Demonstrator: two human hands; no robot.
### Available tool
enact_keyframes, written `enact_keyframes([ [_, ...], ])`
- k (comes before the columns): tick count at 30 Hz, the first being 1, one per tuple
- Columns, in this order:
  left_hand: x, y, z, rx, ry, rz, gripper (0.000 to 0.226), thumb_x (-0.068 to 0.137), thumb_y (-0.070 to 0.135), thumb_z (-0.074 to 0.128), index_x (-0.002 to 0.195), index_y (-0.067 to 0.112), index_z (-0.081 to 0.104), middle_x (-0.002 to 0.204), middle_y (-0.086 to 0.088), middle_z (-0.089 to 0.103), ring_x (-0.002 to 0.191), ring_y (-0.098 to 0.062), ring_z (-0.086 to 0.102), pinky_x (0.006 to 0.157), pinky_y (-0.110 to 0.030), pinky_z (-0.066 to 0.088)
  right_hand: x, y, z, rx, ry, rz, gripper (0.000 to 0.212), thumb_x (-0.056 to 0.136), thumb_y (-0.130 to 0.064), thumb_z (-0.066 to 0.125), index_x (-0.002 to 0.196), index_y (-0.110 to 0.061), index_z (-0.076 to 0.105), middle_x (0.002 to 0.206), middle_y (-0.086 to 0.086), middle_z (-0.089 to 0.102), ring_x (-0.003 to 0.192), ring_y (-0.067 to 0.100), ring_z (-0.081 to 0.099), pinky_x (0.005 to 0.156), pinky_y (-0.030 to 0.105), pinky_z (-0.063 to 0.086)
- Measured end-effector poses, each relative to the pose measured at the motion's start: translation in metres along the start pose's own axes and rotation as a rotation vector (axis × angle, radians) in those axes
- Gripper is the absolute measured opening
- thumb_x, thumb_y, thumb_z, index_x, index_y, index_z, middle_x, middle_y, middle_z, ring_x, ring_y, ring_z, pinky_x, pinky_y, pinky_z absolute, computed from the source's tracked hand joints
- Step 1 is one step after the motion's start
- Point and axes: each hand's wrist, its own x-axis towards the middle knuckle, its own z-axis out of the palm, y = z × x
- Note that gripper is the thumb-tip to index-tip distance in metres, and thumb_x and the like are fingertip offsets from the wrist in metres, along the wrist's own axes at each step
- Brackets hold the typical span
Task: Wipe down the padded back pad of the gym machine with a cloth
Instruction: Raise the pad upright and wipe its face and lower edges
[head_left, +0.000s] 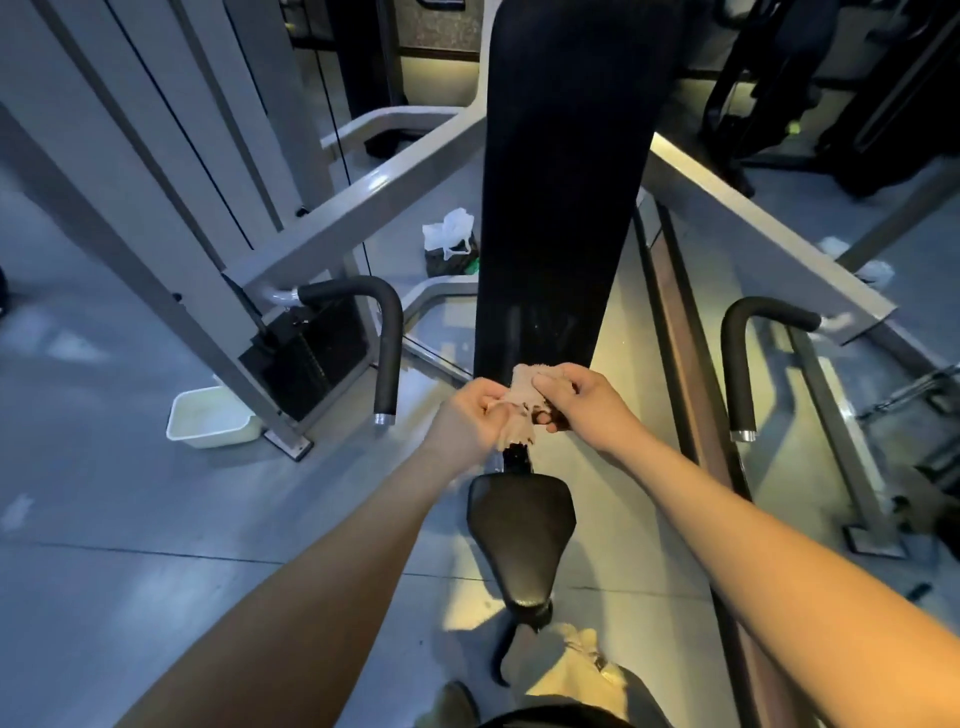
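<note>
Both the left hand (470, 415) and the right hand (582, 397) grip a pinkish cloth (522, 397) at the black back pad's (566, 197) lower end.

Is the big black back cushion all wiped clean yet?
Probably not yet. Faint streaks low on the back pad may come from wiping. The left hand and right hand both pinch the cloth at the pad's bottom edge. The tall upper part shows no wipe marks, so it likely remains.
</note>
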Motion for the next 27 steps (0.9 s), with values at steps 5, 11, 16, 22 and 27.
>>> enact_keyframes([
  [5, -0.025, 0.003, -0.014, -0.205, -0.007, -0.191, 0.019, 0.095, 0.025, 0.052, 0.084, 0.019, 0.067, 0.078, -0.004, 0.060, 0.077, -0.018, 0.055, 0.070, -0.028, 0.043, -0.038, -0.004, -0.003, -0.112, 0.002, 0.068, 0.046, 0.106, -0.057, 0.040, 0.097, -0.026, 0.072, 0.098, -0.004, 0.073, 0.098, 0.020, 0.066, 0.099, 0.038, 0.050],
  [11, -0.049, 0.003, -0.015, -0.669, -0.049, -0.253, 0.035, 0.096, 0.036, 0.056, 0.115, 0.009, 0.069, 0.106, -0.013, 0.075, 0.102, -0.027, 0.070, 0.094, -0.041, 0.052, -0.069, -0.014, -0.006, 0.320, -0.173, 0.184, 0.032, 0.105, -0.044, 0.053, 0.104, -0.019, 0.073, 0.095, -0.001, 0.077, 0.087, 0.009, 0.071, 0.079, 0.022, 0.054],
  [16, -0.057, 0.013, -0.005, -0.845, -0.128, -0.267, 0.047, 0.106, 0.034, 0.045, 0.130, -0.005, 0.059, 0.125, -0.025, 0.066, 0.119, -0.036, 0.063, 0.105, -0.046, 0.047, -0.074, -0.001, -0.013, 0.306, -0.047, 0.243, 0.031, 0.098, -0.006, 0.066, 0.124, -0.015, 0.053, 0.109, 0.012, 0.061, 0.083, 0.016, 0.062, 0.066, 0.026, 0.056],
  [22, -0.053, 0.017, 0.010, -0.729, -0.011, -0.311, 0.002, 0.100, 0.011, 0.053, 0.100, 0.009, 0.055, 0.087, -0.015, 0.066, 0.076, -0.022, 0.070, 0.064, -0.033, 0.055, -0.070, 0.023, -0.034, 0.146, -0.120, 0.164, 0.074, 0.089, 0.010, 0.057, 0.135, -0.046, 0.048, 0.132, 0.007, 0.046, 0.109, 0.040, 0.062, 0.093, 0.048, 0.058],
  [27, -0.051, 0.011, 0.018, -0.198, 0.151, -0.327, 0.020, 0.102, 0.026, 0.047, 0.101, 0.046, 0.046, 0.078, -0.009, 0.054, 0.062, -0.019, 0.050, 0.053, -0.028, 0.040, -0.069, 0.032, -0.041, -0.094, -0.210, 0.067, 0.042, 0.093, -0.008, 0.060, 0.129, -0.028, 0.069, 0.136, -0.003, 0.058, 0.120, 0.013, 0.056, 0.105, 0.030, 0.047],
])
